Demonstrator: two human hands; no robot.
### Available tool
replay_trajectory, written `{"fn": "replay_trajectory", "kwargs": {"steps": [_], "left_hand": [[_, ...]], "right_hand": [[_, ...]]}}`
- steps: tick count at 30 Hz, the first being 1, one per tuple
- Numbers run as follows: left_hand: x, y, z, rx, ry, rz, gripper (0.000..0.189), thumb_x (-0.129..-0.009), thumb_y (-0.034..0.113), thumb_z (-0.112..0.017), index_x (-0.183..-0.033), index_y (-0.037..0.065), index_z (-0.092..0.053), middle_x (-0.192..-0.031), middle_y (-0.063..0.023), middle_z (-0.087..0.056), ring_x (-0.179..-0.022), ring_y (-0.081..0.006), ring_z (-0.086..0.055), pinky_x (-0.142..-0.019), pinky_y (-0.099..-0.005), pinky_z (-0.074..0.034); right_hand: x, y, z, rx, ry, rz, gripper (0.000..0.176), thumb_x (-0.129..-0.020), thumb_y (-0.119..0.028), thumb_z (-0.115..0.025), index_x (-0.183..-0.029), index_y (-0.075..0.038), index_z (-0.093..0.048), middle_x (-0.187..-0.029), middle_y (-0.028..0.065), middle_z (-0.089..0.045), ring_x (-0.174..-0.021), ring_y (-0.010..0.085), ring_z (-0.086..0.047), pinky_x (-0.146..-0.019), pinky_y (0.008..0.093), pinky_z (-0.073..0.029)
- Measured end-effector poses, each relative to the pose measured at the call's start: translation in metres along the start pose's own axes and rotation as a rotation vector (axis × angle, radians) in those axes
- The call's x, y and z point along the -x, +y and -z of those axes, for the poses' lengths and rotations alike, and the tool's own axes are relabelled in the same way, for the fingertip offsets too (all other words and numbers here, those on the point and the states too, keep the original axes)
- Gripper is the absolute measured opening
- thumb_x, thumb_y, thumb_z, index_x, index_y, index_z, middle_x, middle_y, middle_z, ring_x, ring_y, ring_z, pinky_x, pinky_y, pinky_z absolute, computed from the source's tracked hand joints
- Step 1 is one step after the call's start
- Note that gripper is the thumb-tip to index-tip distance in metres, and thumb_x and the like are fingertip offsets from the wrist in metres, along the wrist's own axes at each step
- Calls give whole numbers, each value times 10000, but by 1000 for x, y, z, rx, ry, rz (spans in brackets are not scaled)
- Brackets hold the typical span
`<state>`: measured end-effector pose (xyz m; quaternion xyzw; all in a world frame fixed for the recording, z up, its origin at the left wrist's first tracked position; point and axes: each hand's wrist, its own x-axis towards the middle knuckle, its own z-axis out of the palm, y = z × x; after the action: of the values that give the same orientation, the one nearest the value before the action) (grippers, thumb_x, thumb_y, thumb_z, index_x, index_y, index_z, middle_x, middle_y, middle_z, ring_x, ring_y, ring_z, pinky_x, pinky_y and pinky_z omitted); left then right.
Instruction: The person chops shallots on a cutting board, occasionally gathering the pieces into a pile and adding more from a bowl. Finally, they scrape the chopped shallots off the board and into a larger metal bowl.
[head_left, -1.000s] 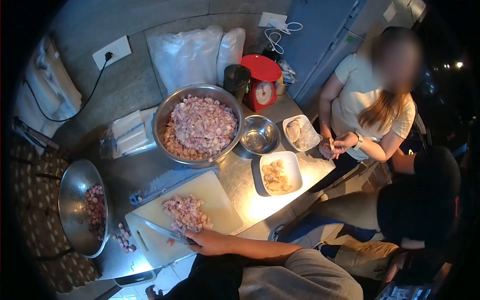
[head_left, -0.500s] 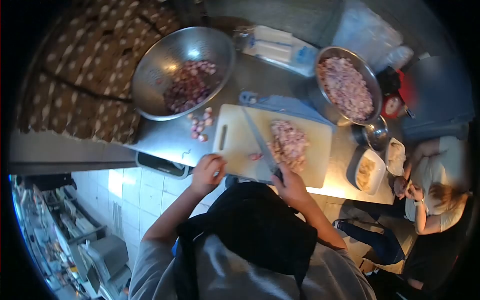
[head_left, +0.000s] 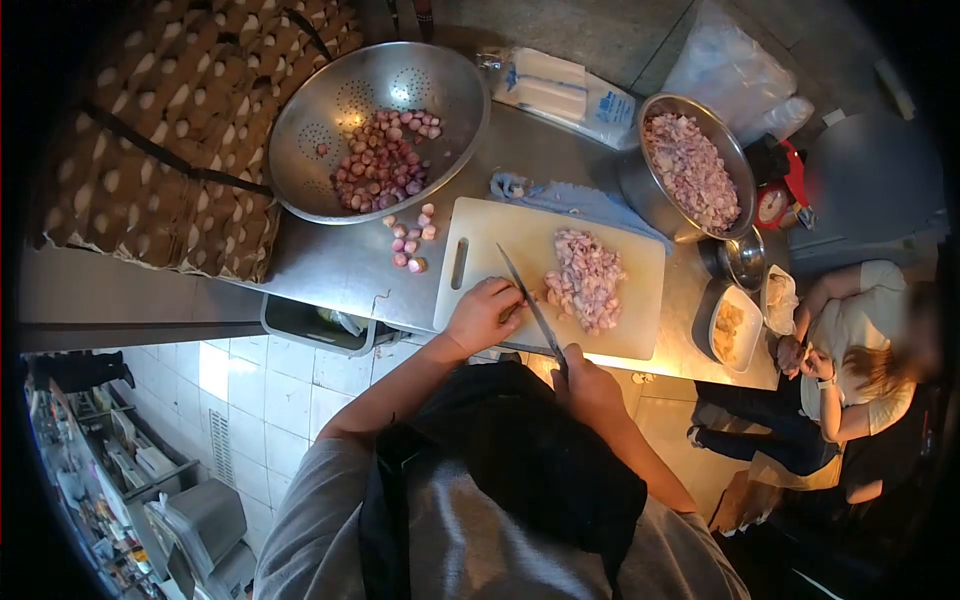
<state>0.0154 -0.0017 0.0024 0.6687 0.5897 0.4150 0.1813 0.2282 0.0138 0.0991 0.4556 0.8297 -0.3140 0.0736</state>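
Grip first: the right hand (head_left: 585, 385) is closed fully around the handle of the knife (head_left: 530, 300), wrist low, blade pointing away over the cutting board (head_left: 480, 235). The left hand (head_left: 483, 315) is curled and pins a small shallot (head_left: 513, 311) on the board beside the blade. The shallot looks light, round and slippery, so bent fingertips on top should hold it best. The chopped pile (head_left: 585, 280) lies just beside, and the colander (head_left: 330, 130) stands further away on the bench (head_left: 340, 265).

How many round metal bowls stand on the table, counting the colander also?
3. The colander, with whole shallots, at the far left; the large bowl of chopped pieces at the right; a small bowl just beside it. Others may be hidden.
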Motion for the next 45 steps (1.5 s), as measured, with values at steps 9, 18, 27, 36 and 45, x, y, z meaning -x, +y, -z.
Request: {"fn": "replay_trajectory", "kwargs": {"steps": [9, 18, 27, 36, 45], "left_hand": [[1, 1, -4, -41, 21, -5, 181, -732, 109, -673, -898, 79, -608, -888, -100, -577, -848, -317, -591, -748, -408, -503], [4, -4, -5, -52, 23, -12, 239, -699, 73, -704, -913, 55, -598, -948, -120, -597, -884, -343, -592, -765, -412, -501], [3, -5, -7, -45, 60, -39, 204, -718, 92, -683, -895, 60, -587, -885, -115, -592, -844, -332, -597, -747, -416, -503], [4, -1, -1, -33, 25, 3, 209, -705, 43, -696, -891, 45, -601, -930, -129, -613, -879, -349, -601, -765, -415, -504], [3, -5, -5, -31, 38, -1, 227, -678, 30, -701, -882, 42, -600, -902, -127, -609, -866, -346, -598, -767, -412, -501]], "right_hand": [[-54, -7, -43, -9, 98, 26, 279, -899, -212, -545, -1037, -6, -418, -788, 265, -634, -739, 443, -635, -675, 542, -492], [-49, -24, -15, 18, -25, -42, 290, -906, -207, -502, -1081, 11, -426, -836, 276, -638, -798, 436, -635, -726, 532, -486], [-56, -24, -17, 50, -3, -28, 293, -912, -209, -498, -1093, 13, -438, -844, 265, -645, -810, 426, -639, -733, 530, -490], [-56, -29, -12, -38, -11, -61, 339, -888, -200, -541, -1116, 33, -447, -854, 290, -631, -822, 453, -620, -744, 538, -471], [-61, -23, -23, -42, 3, -41, 339, -886, -198, -544, -1114, 23, -426, -866, 284, -631, -835, 447, -622, -760, 526, -473]]}}
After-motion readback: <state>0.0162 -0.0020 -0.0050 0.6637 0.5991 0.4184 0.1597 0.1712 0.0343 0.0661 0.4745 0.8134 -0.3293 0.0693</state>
